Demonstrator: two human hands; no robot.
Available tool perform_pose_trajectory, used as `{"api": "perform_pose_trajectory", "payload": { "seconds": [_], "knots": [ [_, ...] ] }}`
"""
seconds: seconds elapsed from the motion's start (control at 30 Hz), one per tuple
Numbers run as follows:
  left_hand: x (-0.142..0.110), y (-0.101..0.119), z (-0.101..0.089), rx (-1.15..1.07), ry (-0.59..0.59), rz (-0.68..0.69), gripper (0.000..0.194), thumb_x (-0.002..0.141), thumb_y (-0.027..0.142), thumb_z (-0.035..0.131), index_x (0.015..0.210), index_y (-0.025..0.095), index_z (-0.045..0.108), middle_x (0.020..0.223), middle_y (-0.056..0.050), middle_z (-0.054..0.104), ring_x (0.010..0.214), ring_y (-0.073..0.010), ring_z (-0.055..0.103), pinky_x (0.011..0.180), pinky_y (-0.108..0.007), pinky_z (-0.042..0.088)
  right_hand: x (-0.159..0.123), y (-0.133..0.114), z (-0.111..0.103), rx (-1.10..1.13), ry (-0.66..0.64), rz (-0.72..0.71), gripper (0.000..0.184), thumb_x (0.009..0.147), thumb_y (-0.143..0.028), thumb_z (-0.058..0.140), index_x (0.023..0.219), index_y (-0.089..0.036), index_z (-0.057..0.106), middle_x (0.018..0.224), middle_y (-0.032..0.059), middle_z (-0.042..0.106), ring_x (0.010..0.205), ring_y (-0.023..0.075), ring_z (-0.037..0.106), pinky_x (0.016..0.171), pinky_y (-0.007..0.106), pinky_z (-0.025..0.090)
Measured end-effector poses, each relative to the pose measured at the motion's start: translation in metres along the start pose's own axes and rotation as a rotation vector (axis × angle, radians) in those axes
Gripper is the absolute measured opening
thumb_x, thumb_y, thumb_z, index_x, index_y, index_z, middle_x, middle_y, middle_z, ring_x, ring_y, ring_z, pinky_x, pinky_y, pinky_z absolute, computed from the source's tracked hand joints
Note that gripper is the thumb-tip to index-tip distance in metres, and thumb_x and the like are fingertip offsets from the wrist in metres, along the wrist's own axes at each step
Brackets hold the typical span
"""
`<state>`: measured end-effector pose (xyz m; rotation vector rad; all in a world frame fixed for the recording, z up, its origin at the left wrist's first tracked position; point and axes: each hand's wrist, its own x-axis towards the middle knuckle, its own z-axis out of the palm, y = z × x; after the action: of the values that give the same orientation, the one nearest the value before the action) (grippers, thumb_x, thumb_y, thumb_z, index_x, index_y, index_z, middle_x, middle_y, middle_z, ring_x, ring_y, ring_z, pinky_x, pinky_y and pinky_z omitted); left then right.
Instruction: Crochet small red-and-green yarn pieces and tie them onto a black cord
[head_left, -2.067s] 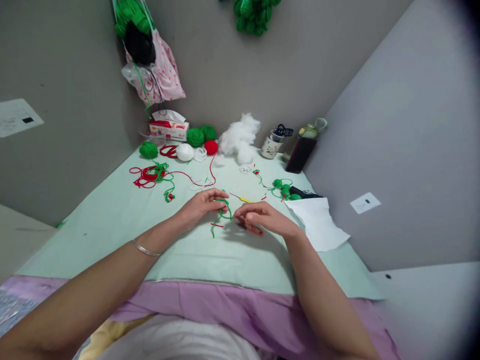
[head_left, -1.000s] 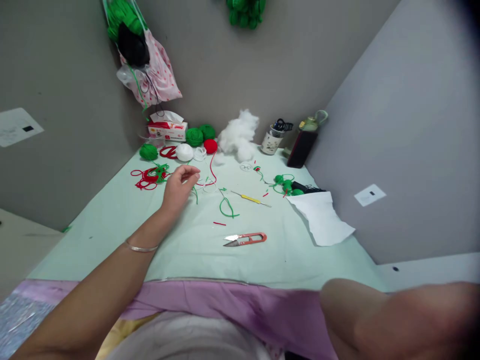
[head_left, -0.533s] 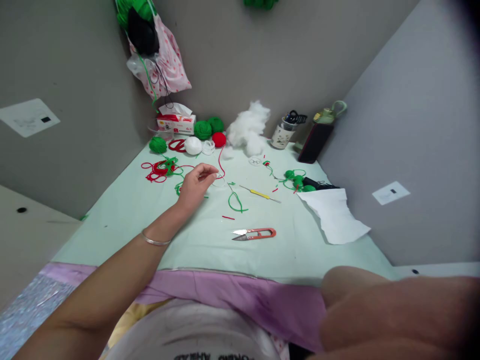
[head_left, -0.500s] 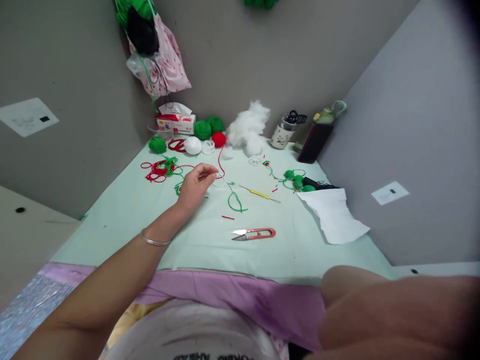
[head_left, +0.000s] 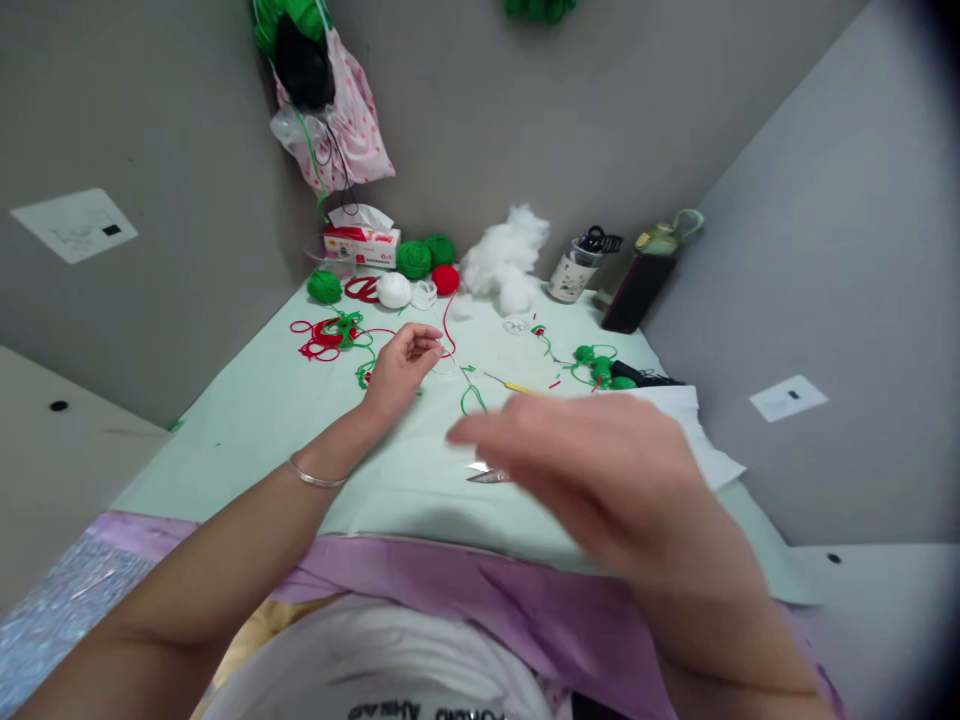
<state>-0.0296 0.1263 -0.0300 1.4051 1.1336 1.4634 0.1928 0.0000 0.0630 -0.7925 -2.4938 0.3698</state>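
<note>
My left hand rests on the table, its fingers loosely curled and the thumb a little apart. Nothing shows in it. A tangle of red and green yarn lies to its left, and a green yarn loop to its right. Close to the camera, my right hand is smeared by motion above the table, fingertips toward the left. It hides most of the orange-handled thread snips, leaving the blades in sight. Beyond it, part of a yellow-handled crochet hook shows. Small green crocheted balls lie farther right.
At the back stand a tissue box, green yarn balls, a white ball, a red ball, white stuffing, a cup and a bottle behind a dark phone-like slab. White paper lies right.
The green loop left my left hand and lies on the table. My right hand drew back toward my body, then came forward over the snips. My left hand shifted toward the tangle.
</note>
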Motion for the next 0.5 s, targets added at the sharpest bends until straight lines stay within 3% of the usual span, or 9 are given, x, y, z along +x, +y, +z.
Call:
{"api": "perform_pose_trajectory", "payload": {
  "seconds": [0.03,0.1,0.23,0.4,0.5],
  "knots": [
    [-0.001,0.0,0.0,-0.001,-0.015,-0.007,0.02,0.081,0.027,0.066,0.098,0.018,0.062,0.088,-0.002,0.064,0.085,-0.0155,0.06,0.081,-0.028,0.047,0.032,0.018,-0.009,-0.004,0.032,0.031,0.029,0.099,-0.023,0.046,0.118,-0.026,0.068,0.091,0.0018,0.073,0.07,0.0129,0.064,0.066,0.025,0.044],
    [-0.003,0.0,0.001,0.008,-0.059,-0.02,0.018,0.082,0.028,0.066,0.097,0.018,0.063,0.088,-0.002,0.064,0.085,-0.0157,0.06,0.082,-0.029,0.047,0.068,0.055,-0.011,0.026,0.088,0.203,0.023,0.096,-0.021,0.05,0.102,-0.022,0.072,0.076,-0.0006,0.07,0.059,0.0108,0.059,0.061,0.024,0.042],
    [-0.007,-0.001,0.005,0.052,-0.156,-0.035,0.017,0.083,0.029,0.065,0.095,0.018,0.065,0.09,-0.003,0.065,0.086,-0.0169,0.06,0.083,-0.03,0.047,0.071,0.116,0.026,-0.032,-0.077,0.473,0.018,0.093,-0.022,0.055,0.094,-0.021,0.073,0.078,0.0005,0.072,0.064,0.0123,0.061,0.066,0.025,0.039],
    [-0.01,-0.004,0.009,0.095,-0.209,-0.027,0.018,0.083,0.03,0.065,0.095,0.018,0.065,0.089,-0.003,0.065,0.085,-0.0178,0.061,0.082,-0.032,0.047,0.082,0.141,0.072,-0.103,-0.153,0.62,0.018,0.089,-0.034,0.064,0.088,-0.018,0.071,0.093,0.0107,0.073,0.089,0.0245,0.066,0.074,0.03,0.04],
    [-0.009,-0.004,0.009,0.097,-0.211,-0.04,0.018,0.082,0.031,0.066,0.095,0.018,0.066,0.088,-0.003,0.065,0.086,-0.0182,0.061,0.082,-0.032,0.047,0.096,0.142,0.087,-0.08,-0.113,0.649,0.008,0.085,-0.022,0.064,0.084,-0.015,0.068,0.103,0.0162,0.071,0.098,0.0287,0.065,0.079,0.034,0.04]
  ]
}}
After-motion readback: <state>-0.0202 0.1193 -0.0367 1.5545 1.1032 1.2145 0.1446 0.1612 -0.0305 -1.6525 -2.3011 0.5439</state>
